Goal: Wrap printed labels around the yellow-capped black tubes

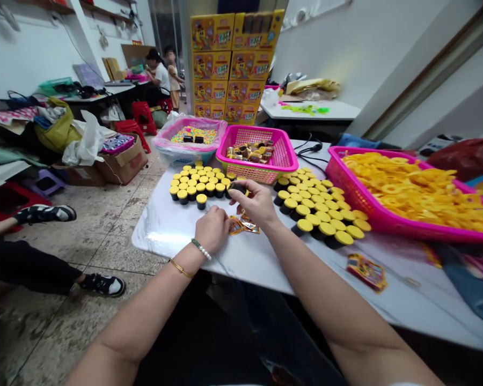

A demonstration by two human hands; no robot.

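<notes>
My right hand [254, 203] is closed around a small black jar with a yellow lid [236, 187], held just above the white table [177, 228]. My left hand [212, 229] is curled shut over small orange sticker packets [243, 225] lying on the table. To the left stands a cluster of several yellow-lidded black jars [197, 182]. A second, larger cluster of the same jars [320, 212] stands to the right of my right hand.
A pink basket of small dark items [284, 158] sits behind the jars, a pink basket of yellow rings [346, 182] at right, a bag-lined tub [165, 142] at back left. A loose sticker packet [366, 271] lies near the front. A person's legs [44, 262] stretch across the floor at left.
</notes>
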